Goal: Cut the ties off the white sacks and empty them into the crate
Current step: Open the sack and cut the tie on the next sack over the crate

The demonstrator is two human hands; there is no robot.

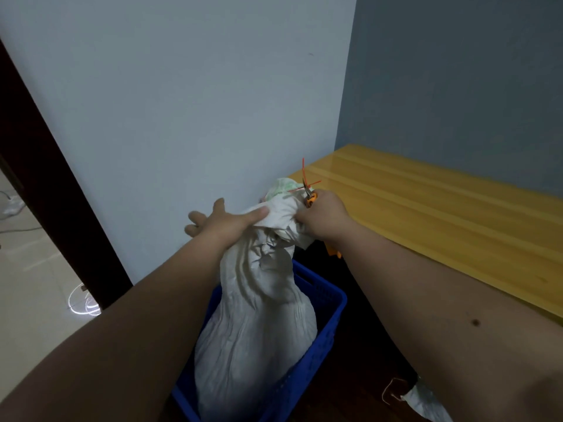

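A full white sack [259, 324] stands upright in the blue plastic crate [323, 327]. Its bunched neck [281, 213] is held up between my hands. My left hand [222, 220] grips the neck from the left, thumb laid along the cloth, the other fingers spread behind it. My right hand [323, 217] holds orange-handled scissors [310, 197] and pinches the cloth at the neck's right side. Thin red ties [304, 178] stick up beside the scissors' blades. Something pale green [281, 185] shows at the sack's mouth.
A yellow wooden bench [441, 214] runs along the right, against the grey wall. Another white sack [426, 403] with a string lies on the dark floor at lower right. A dark door frame [45, 178] and tiled floor with cables are at left.
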